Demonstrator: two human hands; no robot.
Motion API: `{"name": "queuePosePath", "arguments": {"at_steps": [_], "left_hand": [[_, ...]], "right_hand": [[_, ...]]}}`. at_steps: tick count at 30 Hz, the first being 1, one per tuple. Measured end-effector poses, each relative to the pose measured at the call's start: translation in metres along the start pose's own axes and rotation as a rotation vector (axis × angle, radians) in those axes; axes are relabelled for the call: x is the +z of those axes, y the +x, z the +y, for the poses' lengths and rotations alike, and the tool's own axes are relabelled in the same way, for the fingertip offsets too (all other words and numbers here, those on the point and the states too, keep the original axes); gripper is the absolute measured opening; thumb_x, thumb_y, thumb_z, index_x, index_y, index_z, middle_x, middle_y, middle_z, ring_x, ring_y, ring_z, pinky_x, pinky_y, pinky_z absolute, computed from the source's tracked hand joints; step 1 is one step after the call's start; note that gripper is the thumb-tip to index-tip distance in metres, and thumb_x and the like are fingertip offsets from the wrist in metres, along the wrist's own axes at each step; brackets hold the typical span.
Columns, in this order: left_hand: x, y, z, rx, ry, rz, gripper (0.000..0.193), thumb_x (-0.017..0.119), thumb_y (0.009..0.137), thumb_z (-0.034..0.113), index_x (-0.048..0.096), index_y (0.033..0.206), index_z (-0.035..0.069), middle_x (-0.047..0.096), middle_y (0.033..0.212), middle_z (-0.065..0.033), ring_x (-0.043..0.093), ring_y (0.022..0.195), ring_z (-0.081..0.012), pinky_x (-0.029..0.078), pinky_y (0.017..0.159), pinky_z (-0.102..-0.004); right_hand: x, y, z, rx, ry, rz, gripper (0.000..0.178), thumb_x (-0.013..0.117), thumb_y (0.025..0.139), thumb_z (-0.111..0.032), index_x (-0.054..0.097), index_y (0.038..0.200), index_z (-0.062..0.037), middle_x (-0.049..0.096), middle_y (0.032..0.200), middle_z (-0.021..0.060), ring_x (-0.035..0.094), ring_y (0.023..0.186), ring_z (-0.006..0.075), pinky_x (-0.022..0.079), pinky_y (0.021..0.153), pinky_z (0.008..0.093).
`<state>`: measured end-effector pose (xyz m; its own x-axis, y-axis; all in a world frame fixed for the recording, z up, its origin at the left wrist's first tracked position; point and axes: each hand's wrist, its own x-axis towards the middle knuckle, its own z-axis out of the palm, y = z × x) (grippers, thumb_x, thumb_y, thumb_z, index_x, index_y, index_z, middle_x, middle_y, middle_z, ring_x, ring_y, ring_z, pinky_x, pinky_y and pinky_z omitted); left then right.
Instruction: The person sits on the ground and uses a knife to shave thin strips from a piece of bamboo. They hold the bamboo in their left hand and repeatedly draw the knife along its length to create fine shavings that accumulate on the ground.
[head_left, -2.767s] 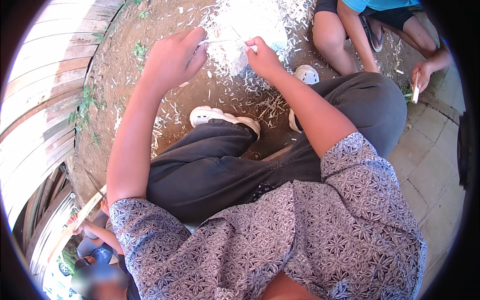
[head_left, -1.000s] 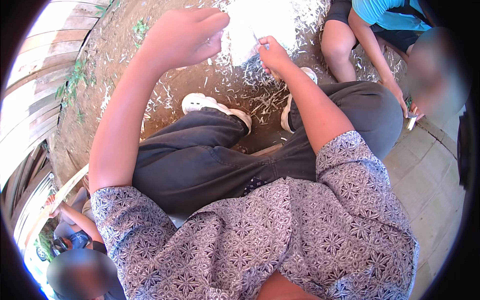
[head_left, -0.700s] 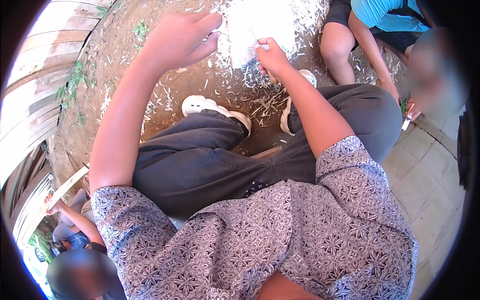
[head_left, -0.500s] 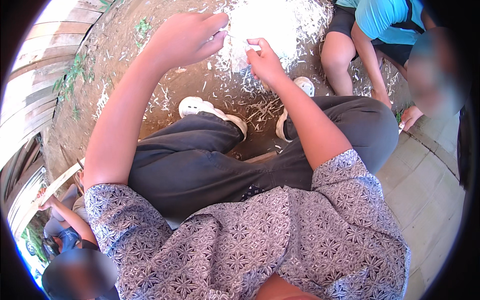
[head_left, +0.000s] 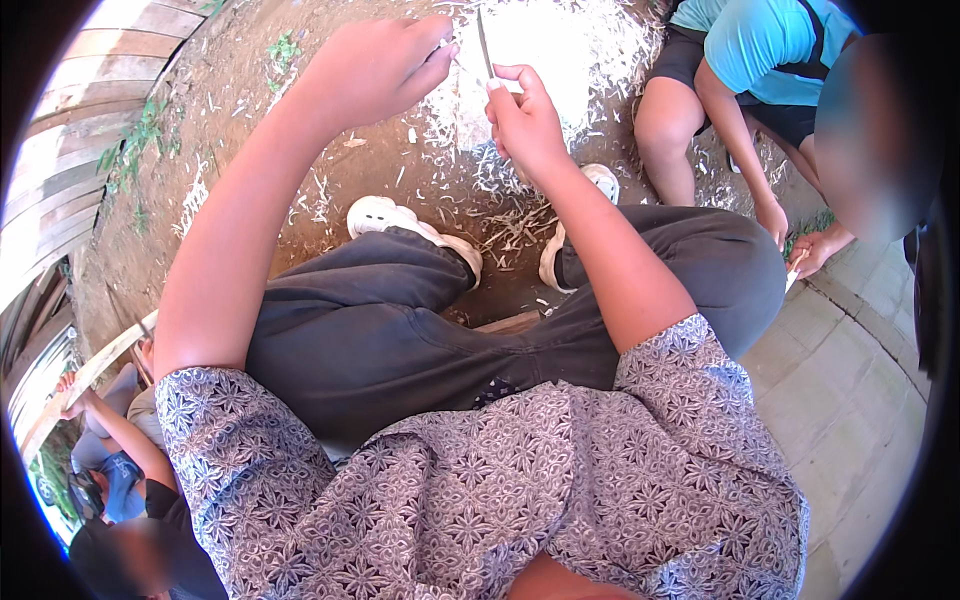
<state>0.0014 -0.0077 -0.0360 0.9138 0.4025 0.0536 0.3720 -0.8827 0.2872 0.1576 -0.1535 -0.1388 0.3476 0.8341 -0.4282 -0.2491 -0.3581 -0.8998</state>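
We saw a thin pale strip (head_left: 464,68) in the air between the two hands, over the left edge of the glaring white patch (head_left: 560,70) on the ground (head_left: 320,235). Its long axis sloped from the left fingertips down toward the right thumb. We had its upper end pinched in the left hand (head_left: 388,75), fingers curled closed; the right hand (head_left: 528,120) gripped a narrow knife (head_left: 484,45), its blade pointing away from our body and set across the strip's line. The strip lay left of the blade, with the right hand just beside its lower end; we could not tell whether blade and strip touched.

The strip looked slender and smooth, the blade dark, slim and straight. Around the white patch we saw curled, papery shavings (head_left: 515,228) on bare brown soil, and nearer us a pair of white clogs (head_left: 400,220), rounded and pierced with holes. Boards (head_left: 105,90) bordered the ground's left edge, flat paving (head_left: 840,350) its right, where a co-worker's hand (head_left: 818,250) held a pale piece (head_left: 797,266).
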Motion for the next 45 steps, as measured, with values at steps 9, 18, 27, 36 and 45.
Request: {"name": "queuePosePath", "arguments": {"at_steps": [9, 18, 27, 36, 45], "left_hand": [[-0.001, 0.006, 0.003, 0.003, -0.012, 0.006, 0.026, 0.051, 0.104, 0.029, 0.058, 0.103, 0.005, 0.066, 0.076, -0.0207, 0.065, 0.074, -0.0417, 0.048, 0.066, -0.0539], [-0.014, 0.008, 0.012, 0.034, -0.036, 0.047, 0.023, 0.055, 0.096, 0.024, 0.058, 0.089, 0.002, 0.066, 0.074, -0.0238, 0.065, 0.069, -0.0466, 0.051, 0.064, -0.0562], [-0.006, 0.013, 0.005, 0.041, -0.009, 0.077, 0.032, 0.053, 0.098, 0.026, 0.063, 0.081, 0.001, 0.066, 0.072, -0.0249, 0.065, 0.066, -0.0469, 0.053, 0.064, -0.0557], [-0.003, 0.012, 0.004, -0.032, -0.009, 0.105, 0.04, 0.051, 0.098, 0.029, 0.067, 0.076, 0.0, 0.066, 0.072, -0.027, 0.066, 0.068, -0.0471, 0.053, 0.066, -0.0552], [-0.005, 0.012, 0.007, -0.095, 0.006, 0.083, 0.042, 0.052, 0.098, 0.031, 0.067, 0.075, 0.0, 0.066, 0.072, -0.0271, 0.066, 0.068, -0.0472, 0.054, 0.066, -0.0557]], "right_hand": [[-0.037, -0.005, 0.056, 0.202, -0.392, 0.049, 0.026, 0.059, 0.103, -0.02, 0.058, 0.124, -0.0052, 0.06, 0.071, 0.0041, 0.048, 0.05, 0.0091, 0.039, 0.046, 0.0319], [-0.002, -0.014, -0.008, 0.054, -0.058, -0.09, 0.029, 0.056, 0.107, -0.024, 0.046, 0.13, -0.01, 0.053, 0.074, 0.0015, 0.042, 0.047, 0.007, 0.034, 0.04, 0.0253], [-0.032, -0.004, 0.03, 0.126, -0.147, -0.009, 0.028, 0.057, 0.102, -0.017, 0.051, 0.128, -0.0056, 0.057, 0.072, 0.003, 0.046, 0.047, 0.0104, 0.037, 0.039, 0.0292], [0.0, -0.017, -0.012, 0.003, -0.076, -0.068, 0.025, 0.053, 0.108, -0.023, 0.044, 0.129, -0.0126, 0.053, 0.075, 0.0017, 0.044, 0.05, 0.007, 0.034, 0.041, 0.0254], [-0.008, -0.016, 0.001, 0.115, -0.072, -0.085, 0.024, 0.055, 0.108, -0.025, 0.046, 0.127, -0.0142, 0.053, 0.074, 0.0005, 0.044, 0.05, 0.0061, 0.033, 0.04, 0.0244]]}}
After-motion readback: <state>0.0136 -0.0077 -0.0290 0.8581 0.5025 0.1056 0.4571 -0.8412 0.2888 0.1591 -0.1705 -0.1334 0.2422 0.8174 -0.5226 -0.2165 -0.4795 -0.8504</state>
